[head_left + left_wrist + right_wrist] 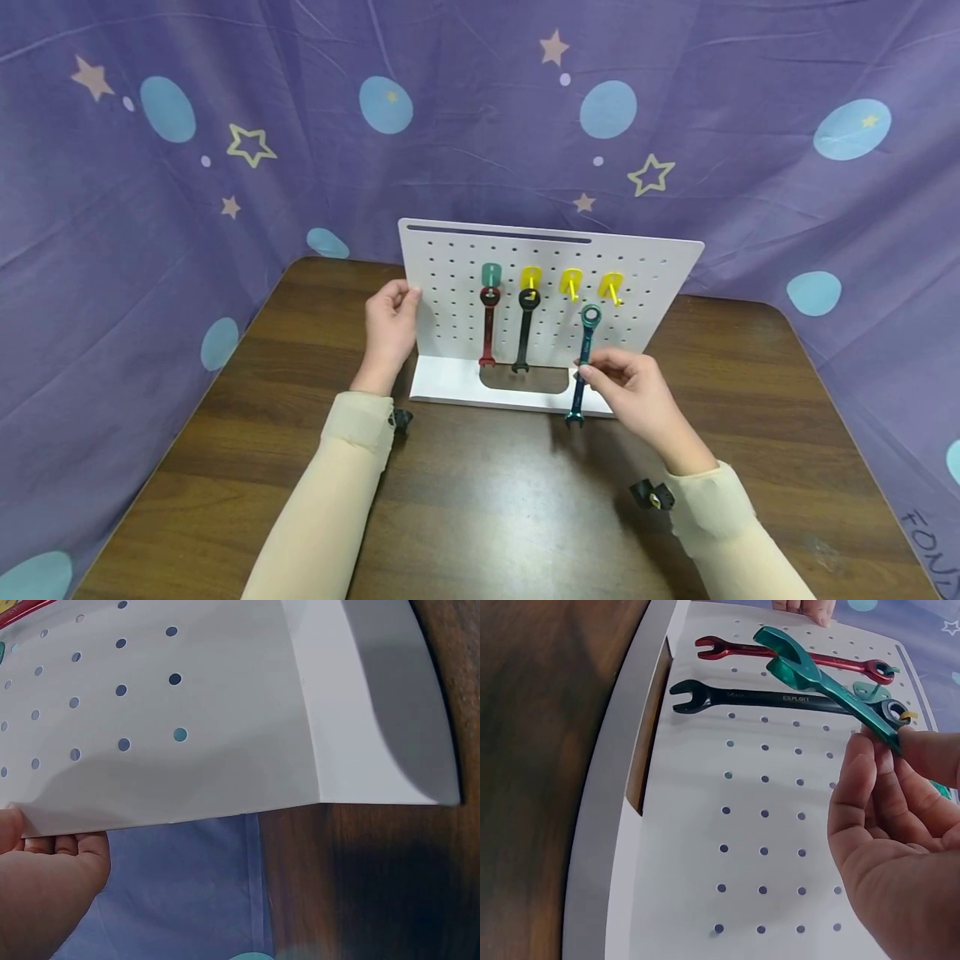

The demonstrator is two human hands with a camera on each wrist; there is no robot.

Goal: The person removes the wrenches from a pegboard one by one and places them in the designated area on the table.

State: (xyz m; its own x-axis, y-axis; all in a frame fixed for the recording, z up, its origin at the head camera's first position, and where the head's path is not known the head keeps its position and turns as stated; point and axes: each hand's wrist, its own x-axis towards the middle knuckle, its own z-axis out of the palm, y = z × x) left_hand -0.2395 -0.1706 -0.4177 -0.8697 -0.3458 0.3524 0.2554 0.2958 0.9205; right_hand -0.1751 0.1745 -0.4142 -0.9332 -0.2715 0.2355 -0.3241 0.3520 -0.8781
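Note:
A white pegboard stand [450, 333] stands on the table, and my left hand [392, 321] grips its left edge between thumb and fingers. Between the thumb and fingers of my right hand [630, 392] is a teal ratcheting wrench [587, 342], held upright in front of the board with its ring end up. From a green hook [491, 273] hangs a red wrench [489, 329]. Beside it a black wrench [524, 333] hangs on a yellow hook [532, 273]. Two more yellow hooks, one in the middle [572, 283] and one at the right [611, 287], bear nothing.
The brown wooden table [480, 500] extends around the stand. A purple curtain [480, 150] with stars and blue ovals hangs behind and at both sides. The stand's base has a cutout [525, 380] below the hanging wrenches.

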